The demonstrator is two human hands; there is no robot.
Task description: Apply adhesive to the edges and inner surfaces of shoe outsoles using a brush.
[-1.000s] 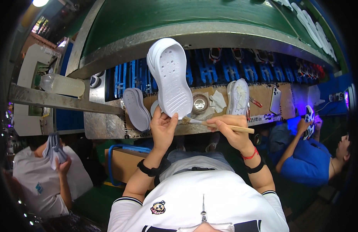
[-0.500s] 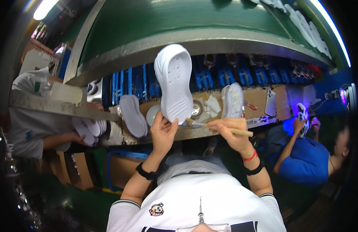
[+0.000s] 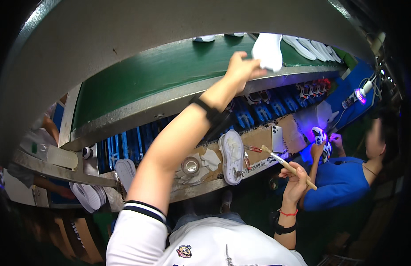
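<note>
My left arm stretches up across the bench to the green conveyor belt (image 3: 170, 66). At its end my left hand (image 3: 242, 70) is closed on the lower left edge of a white shoe sole (image 3: 267, 51), at the belt's near side. The fingers are slightly blurred. Lower right, my right hand (image 3: 295, 184) grips the wooden handle of a brush (image 3: 286, 165), its bristles pointing up and left. Between the hands, on the cardboard-covered bench (image 3: 254, 133), lies another white sole (image 3: 232, 155) with a dull, uneven inner surface.
A tape roll (image 3: 190, 166), crumpled white paper (image 3: 211, 158) and a phone (image 3: 277, 138) lie on the bench. White soles (image 3: 309, 48) line the belt's far right. A co-worker in blue (image 3: 338, 181) holds a shoe at right; another person's arm (image 3: 52, 186) shows at left.
My left hand has carried the white sole from above the bench up and right to the belt. My right hand has drawn back down and right with the brush. The view has shifted.
</note>
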